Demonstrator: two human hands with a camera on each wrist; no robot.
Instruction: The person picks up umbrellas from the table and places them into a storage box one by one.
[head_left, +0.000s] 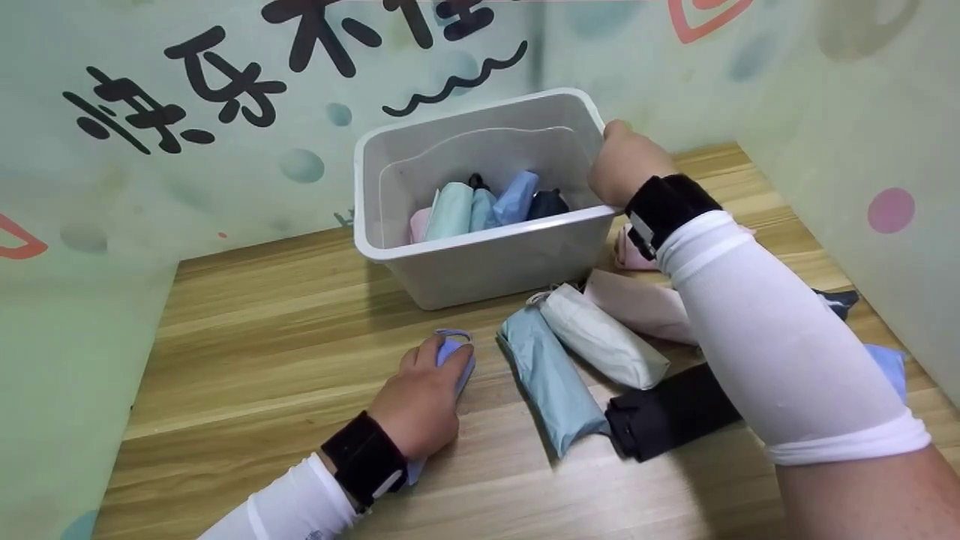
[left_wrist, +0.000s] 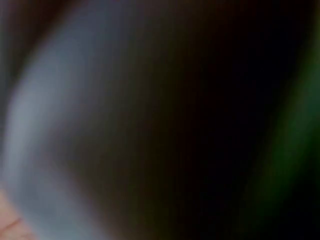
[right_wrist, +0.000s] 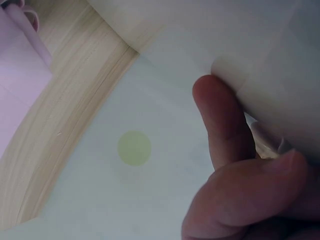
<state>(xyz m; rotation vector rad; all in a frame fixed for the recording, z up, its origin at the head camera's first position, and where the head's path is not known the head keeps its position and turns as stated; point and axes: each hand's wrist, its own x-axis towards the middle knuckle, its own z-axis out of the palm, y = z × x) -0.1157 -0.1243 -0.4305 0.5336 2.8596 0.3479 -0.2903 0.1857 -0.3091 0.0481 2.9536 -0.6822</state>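
On the wooden table my left hand (head_left: 420, 394) grips a folded periwinkle umbrella (head_left: 452, 354), its wrist loop sticking out past the fingers. The palm covers most of that umbrella, and the left wrist view is dark and blurred. My right hand (head_left: 630, 165) holds the right rim of a light grey plastic bin (head_left: 491, 251). In the right wrist view, thumb and finger (right_wrist: 225, 120) bend around the bin's edge. Inside the bin lie several folded umbrellas, among them a mint one (head_left: 450, 211), a blue one (head_left: 517, 199) and a dark one (head_left: 549, 204).
Right of my left hand lie more folded umbrellas: a teal one (head_left: 551, 379), a white one (head_left: 604, 337), a beige one (head_left: 641, 306) and a black one (head_left: 671, 412). A pink one (head_left: 634, 251) sits beside the bin. Patterned walls (head_left: 247, 180) bound the table.
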